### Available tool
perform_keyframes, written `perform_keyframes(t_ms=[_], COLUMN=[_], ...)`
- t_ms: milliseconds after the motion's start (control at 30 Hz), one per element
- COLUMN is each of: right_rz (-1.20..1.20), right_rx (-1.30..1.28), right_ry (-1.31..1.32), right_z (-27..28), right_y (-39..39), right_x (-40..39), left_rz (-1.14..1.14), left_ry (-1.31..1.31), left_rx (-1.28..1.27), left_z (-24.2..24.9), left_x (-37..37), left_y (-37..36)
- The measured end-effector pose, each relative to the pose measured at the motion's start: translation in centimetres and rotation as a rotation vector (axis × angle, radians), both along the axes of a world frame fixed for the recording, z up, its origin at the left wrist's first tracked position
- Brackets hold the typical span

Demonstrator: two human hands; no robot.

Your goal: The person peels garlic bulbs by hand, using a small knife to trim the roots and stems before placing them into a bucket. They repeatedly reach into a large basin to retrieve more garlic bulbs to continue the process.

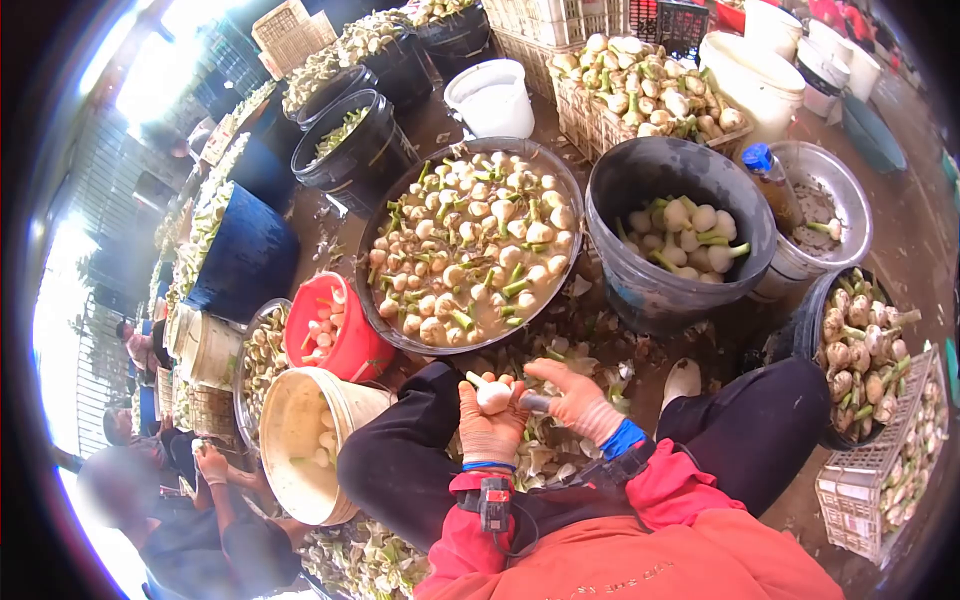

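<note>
Husk-strewn floor spreads beyond my grip, where my left hand holds a white garlic bulb, stem pointing forward-left, and my right hand clasps a short grey blade just right of the bulb.

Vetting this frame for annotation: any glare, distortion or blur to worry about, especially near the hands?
Head view: strong fisheye, corners black; glare washes out much of the left side, around the barred wall; the co-worker's head at lower left is a featureless blur; left hand, garlic bulb and right hand are well lit and readable, fine detail soft.
</note>
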State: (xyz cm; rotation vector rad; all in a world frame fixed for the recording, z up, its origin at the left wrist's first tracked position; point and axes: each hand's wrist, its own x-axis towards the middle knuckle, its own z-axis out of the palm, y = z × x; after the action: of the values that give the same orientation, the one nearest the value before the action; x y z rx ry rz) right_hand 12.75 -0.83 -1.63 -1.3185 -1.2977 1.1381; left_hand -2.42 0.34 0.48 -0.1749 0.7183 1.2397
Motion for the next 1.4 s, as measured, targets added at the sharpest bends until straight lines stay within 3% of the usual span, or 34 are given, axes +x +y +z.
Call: perform_keyframes(t_ms=[133,267,333,367,400,467,533,667,733,767,800,867,933,967,1067,1133,1200,1233,1267,1300,1333,1367,1400], right_rz=[0.116,0.142,0.167,0.119,0.068,0.023,0.023,0.099,0.139,0.126,0.126,0.059,0.005,-0.074,-0.181,-0.087,0.083,0.192,0.260,0.273,0.283,0.283,0.277], right_rx=[0.173,0.242,0.313,0.248,0.176,0.024,0.102,0.217,0.298,0.243,0.241,-0.005,-0.017,-0.083,-0.210,-0.474,-0.358,-0.398,-0.297,-0.441,-0.583,-0.633,-0.631], right_ry=[-0.185,-0.230,-0.149,0.070,0.287,0.535,0.480,0.278,0.238,0.469,0.466,0.952,1.090,0.984,0.816,0.384,-0.022,-0.117,-0.313,-0.208,-0.100,-0.073,-0.072], right_z=[-1.2,1.5,1.6,1.9,2.0,2.4,3.5,4.8,5.7,6.0,5.8,5.2,4.8,3.1,-1.2,-4.4,-9.7,-8.6,-9.1,-9.4,-9.1,-7.2,-7.9], right_y=[0.5,0.6,1.1,1.1,1.2,1.7,2.3,3.1,3.2,3.3,3.5,3.7,4.0,3.9,3.1,2.8,1.6,1.3,1.0,0.8,1.0,1.7,2.1], right_x=[-0.8,-1.1,-1.1,-1.0,-0.9,-0.4,-0.3,-1.0,-0.8,-0.7,-0.4,0.5,0.8,1.0,0.9,0.3,-1.0,-1.1,-1.3,-1.5,-1.5,-1.3,-1.3], left_rz=[0.053,0.086,0.074,0.134,0.078,0.126,0.038,-0.398,-0.390,-0.411,-0.411,-0.283,-0.097,0.076,0.553,0.652,0.598,0.463,0.311,0.232,0.159,-0.308,-0.533], left_ry=[-0.068,0.110,0.138,0.258,0.071,0.203,0.292,0.537,0.473,0.349,0.345,0.189,0.133,-0.138,-0.139,-0.128,-0.035,0.032,0.194,0.340,0.718,1.487,1.920], left_rx=[-0.020,-0.109,-0.123,-0.183,0.026,0.024,0.088,0.233,0.307,0.320,0.318,0.235,0.201,0.305,0.645,0.695,0.536,0.610,0.501,0.354,0.098,0.322,0.095], left_z=[-2.6,-1.7,-0.5,1.0,0.3,4.7,7.3,5.2,4.9,5.4,4.9,4.0,6.8,8.0,9.4,10.9,9.7,6.3,5.1,2.3,0.6,-5.7,-8.2], left_x=[1.5,1.1,0.5,0.8,-1.4,-2.5,-3.1,-1.4,0.2,0.6,0.4,-0.2,-1.3,-2.7,-10.0,-10.6,-10.3,-10.6,-9.7,-9.6,-8.1,-10.9,-10.9], left_y=[0.1,0.7,1.9,2.4,3.0,4.0,4.6,3.5,2.6,2.5,2.6,2.6,3.9,4.3,4.9,6.1,7.9,9.9,11.7,13.9,16.4,19.2,21.6])
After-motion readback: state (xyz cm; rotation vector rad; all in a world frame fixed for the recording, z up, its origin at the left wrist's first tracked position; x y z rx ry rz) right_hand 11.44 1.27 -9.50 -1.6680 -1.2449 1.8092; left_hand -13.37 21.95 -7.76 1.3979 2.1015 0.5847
